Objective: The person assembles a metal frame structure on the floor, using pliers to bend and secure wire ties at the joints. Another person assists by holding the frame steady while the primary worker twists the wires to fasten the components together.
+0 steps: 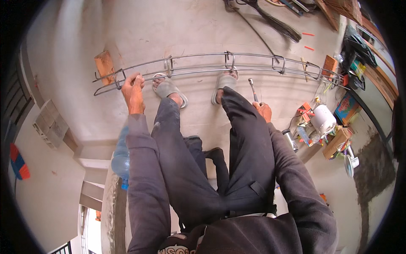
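Observation:
A long, narrow cage of steel rods (194,69) tied with square wire stirrups lies across in front of my feet. At its left end, my left hand (133,91) is closed by the last stirrup, thumb and fingers pinched together. Whatever lies between those fingertips is too small to make out. My right hand (264,112) rests beside my right knee, its fingers wrapped around the handle of a ratchet wrench (252,88) with a metal head pointing away from me. The wrench is apart from the cage.
Bricks (105,67) prop the cage's ends. A bundle of thin wire (277,23) lies at the far right. On the right stand a white kettle-like pot (323,120), a steel tumbler (290,139) and a small fan (350,161). A large blue bottle (121,163) is beside my left arm.

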{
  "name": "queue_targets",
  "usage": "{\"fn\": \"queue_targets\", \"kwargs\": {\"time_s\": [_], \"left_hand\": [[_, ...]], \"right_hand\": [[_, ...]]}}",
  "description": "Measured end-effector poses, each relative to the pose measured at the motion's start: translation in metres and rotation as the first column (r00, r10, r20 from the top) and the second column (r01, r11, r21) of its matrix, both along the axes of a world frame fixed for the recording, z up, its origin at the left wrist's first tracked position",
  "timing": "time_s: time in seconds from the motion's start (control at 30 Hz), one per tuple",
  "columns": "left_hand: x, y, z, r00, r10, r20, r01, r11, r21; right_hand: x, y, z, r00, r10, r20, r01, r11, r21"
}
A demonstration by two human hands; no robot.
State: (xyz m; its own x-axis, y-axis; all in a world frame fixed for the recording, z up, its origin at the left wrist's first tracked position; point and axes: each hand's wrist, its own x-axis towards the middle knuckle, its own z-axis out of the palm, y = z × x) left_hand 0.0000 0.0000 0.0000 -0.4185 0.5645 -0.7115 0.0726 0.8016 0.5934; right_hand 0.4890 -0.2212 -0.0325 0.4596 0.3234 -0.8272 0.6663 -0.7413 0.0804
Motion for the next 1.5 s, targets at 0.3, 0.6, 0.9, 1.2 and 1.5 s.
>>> {"fn": "queue_targets", "kwargs": {"time_s": [0.3, 0.6, 0.9, 1.2, 1.5], "left_hand": [[0.0, 0.003, -0.069, 0.876, 0.097, -0.473, -0.091, 0.995, 0.035], [-0.019, -0.007, -0.091, 0.441, 0.856, 0.269, -0.753, 0.517, -0.408], [-0.03, -0.018, -0.132, 0.422, 0.796, 0.434, -0.791, 0.557, -0.253], [-0.032, -0.031, -0.142, 0.493, 0.63, 0.601, -0.772, 0.635, -0.032], [-0.022, -0.04, -0.16, 0.32, 0.861, 0.395, -0.874, 0.429, -0.228]], "right_hand": [[0.01, 0.023, -0.064, 0.987, 0.054, 0.155, -0.074, 0.989, 0.125], [0.006, 0.019, -0.09, 0.991, 0.014, 0.134, -0.032, 0.991, 0.13], [0.016, 0.017, -0.092, 0.996, 0.061, 0.063, -0.069, 0.988, 0.141], [0.009, 0.026, -0.079, 0.999, 0.047, -0.012, -0.045, 0.988, 0.145], [0.01, 0.028, -0.076, 1.0, 0.018, 0.003, -0.018, 0.993, 0.114]]}}
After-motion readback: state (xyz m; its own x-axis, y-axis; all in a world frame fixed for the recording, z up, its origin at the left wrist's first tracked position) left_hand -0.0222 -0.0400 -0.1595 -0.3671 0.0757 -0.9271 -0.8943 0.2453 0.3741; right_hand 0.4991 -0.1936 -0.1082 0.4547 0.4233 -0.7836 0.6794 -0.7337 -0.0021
